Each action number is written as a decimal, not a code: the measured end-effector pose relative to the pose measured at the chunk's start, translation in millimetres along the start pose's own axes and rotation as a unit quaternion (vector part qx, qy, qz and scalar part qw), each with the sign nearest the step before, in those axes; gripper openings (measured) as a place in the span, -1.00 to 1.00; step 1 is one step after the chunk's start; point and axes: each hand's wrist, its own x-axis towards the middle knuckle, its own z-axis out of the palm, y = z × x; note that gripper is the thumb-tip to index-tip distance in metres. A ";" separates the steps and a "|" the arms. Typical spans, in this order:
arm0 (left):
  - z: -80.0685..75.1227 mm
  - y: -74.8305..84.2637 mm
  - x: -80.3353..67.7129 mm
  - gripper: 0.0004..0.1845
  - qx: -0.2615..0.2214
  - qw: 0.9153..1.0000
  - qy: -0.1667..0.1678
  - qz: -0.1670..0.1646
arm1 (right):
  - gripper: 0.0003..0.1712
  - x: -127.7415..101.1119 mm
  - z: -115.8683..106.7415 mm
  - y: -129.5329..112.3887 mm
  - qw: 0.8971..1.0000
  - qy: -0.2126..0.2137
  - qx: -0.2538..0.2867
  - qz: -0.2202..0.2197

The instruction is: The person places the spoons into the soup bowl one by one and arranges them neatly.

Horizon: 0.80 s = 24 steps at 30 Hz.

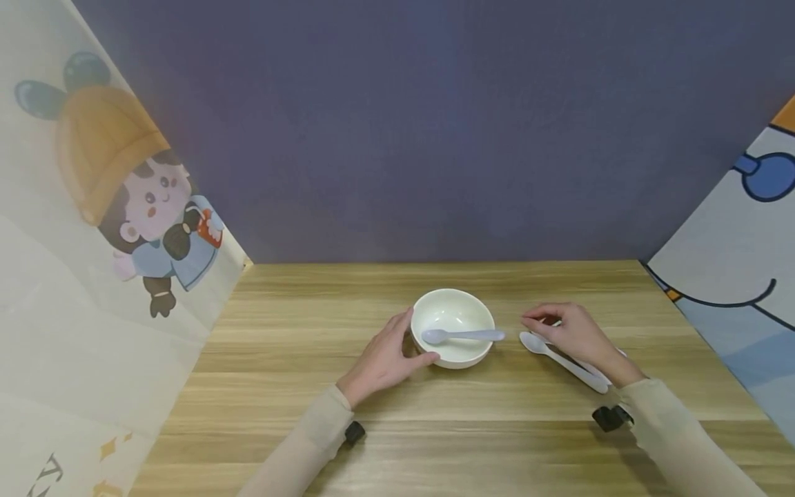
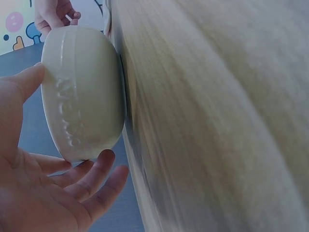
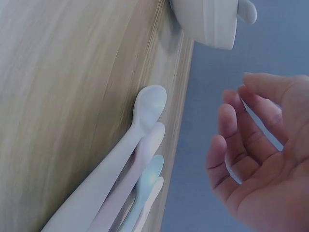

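A white bowl [image 1: 452,312] stands upright on the table, and a pale lavender spoon [image 1: 462,336] lies in it with its handle end past the right rim. My left hand [image 1: 386,353] holds the bowl's left side, thumb at the near rim and fingers along the wall. Raised letters show on the bowl's outer wall [image 2: 89,87] in the left wrist view. To the right, my right hand [image 1: 574,335] hovers above several spoons, its fingers loosely bent and holding nothing. Among these spoons are a white spoon [image 3: 150,104], a pinkish spoon [image 3: 142,154] and a teal spoon [image 3: 150,169].
The wood-grain table [image 1: 435,442] meets a dark blue-grey panel [image 1: 447,138] at the back. A light panel with a cartoon child [image 1: 155,200] rises on the left, and another cartoon panel [image 1: 733,255] on the right.
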 end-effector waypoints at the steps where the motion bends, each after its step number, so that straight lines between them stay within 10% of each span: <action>1: -0.1 -0.1 -0.2 0.12 0.001 1.000 0.000 0.000 | -0.71 -0.6 0.0 0.8 1.000 0.000 0.000 0.003; 24: -2.3 1.2 -0.9 0.13 0.001 1.000 -0.010 -0.009 | -0.61 -10.3 -10.0 31.1 1.000 -0.014 -0.012 0.025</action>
